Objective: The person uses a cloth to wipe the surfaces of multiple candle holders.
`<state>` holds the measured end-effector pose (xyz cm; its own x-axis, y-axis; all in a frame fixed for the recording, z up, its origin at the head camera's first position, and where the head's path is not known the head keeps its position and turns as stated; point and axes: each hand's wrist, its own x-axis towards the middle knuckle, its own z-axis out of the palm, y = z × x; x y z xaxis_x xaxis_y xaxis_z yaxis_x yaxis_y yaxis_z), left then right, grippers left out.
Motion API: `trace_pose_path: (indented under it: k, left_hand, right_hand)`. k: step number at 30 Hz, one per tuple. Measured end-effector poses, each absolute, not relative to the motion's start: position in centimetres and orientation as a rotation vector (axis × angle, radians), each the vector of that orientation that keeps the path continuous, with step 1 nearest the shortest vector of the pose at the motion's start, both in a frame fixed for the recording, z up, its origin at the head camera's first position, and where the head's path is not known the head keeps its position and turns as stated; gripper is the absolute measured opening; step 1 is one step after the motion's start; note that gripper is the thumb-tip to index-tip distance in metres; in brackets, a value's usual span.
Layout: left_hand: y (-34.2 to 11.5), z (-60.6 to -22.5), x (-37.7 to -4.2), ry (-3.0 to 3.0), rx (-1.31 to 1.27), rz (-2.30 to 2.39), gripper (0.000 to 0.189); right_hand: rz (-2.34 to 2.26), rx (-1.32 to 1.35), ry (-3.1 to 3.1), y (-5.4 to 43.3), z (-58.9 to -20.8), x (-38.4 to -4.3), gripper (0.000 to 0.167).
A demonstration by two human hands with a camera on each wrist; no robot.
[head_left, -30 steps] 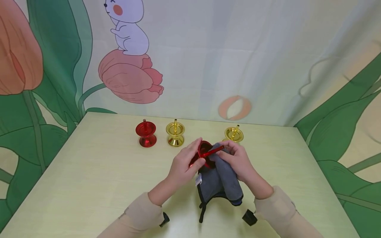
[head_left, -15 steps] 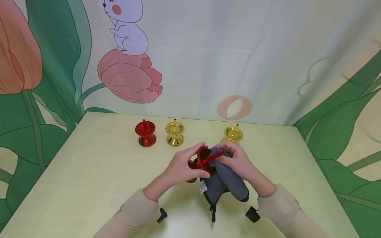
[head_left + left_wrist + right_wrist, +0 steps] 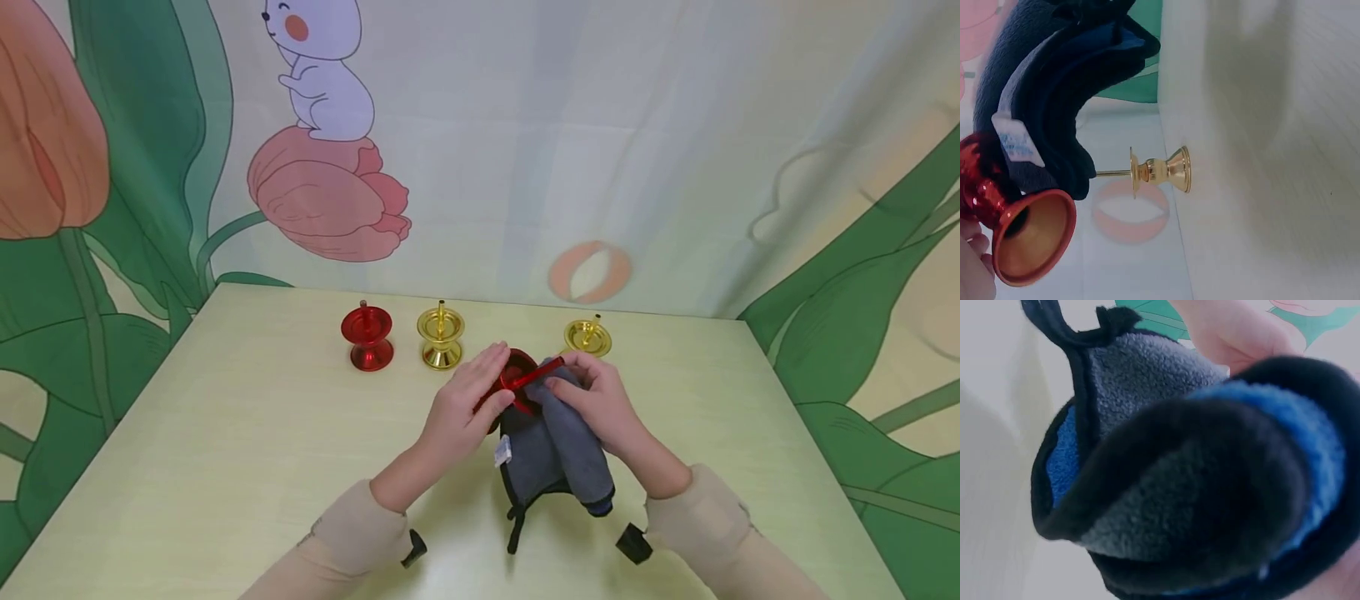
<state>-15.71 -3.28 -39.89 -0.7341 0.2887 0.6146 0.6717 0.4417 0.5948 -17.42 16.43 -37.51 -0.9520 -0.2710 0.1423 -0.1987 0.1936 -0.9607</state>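
My left hand [image 3: 468, 400] grips a red metal candle holder [image 3: 517, 364], tilted with its dish and long spike toward the right. In the left wrist view the hollow base of this candle holder [image 3: 1035, 237] shows. My right hand [image 3: 600, 400] pinches a grey cloth [image 3: 577, 450] and presses it into the dish beside the spike. The cloth hangs folded below both hands, with dark edging, a hanging loop and a white label. Its blue other side shows in the right wrist view, where the folds of the cloth [image 3: 1154, 369] hide most of the right hand.
Behind the hands, a red candle holder [image 3: 367, 337] and a gold one [image 3: 441, 337] stand upright at the back of the pale table [image 3: 285, 433]. Another gold candle holder [image 3: 588, 337] stands further right, partly hidden by the right hand. A printed curtain [image 3: 480, 167] hangs behind.
The red candle holder dipped and turned half a second ago, showing its base, and is now raised again. Left fingers have straightened along its side. The cloth swung right and came back.
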Motion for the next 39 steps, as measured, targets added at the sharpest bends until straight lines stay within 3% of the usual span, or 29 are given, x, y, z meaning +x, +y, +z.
trace_pose_path:
  k: [10,21,31,39]
  left_hand:
    - [-2.2,-40.2,-15.5,-2.351,-0.706,-0.991,0.098]
    - [-2.8,-40.2,-15.5,-2.34,-0.717,-1.02,0.09]
    - [-3.4,-40.6,-15.0,-2.516,-0.844,-1.381,0.085]
    - [-3.2,-41.0,-14.8,-2.498,-0.799,-1.492,0.083]
  right_hand:
    - [-1.919,-0.43,2.407,15.7,-37.9,-17.0,0.016]
    - [-1.764,-0.559,2.482,16.0,-38.0,-17.2,0.019]
    - [-1.519,-0.714,2.649,16.3,-38.7,-17.5,0.024]
    - [-1.547,-0.578,2.812,16.0,-38.5,-17.6,0.03]
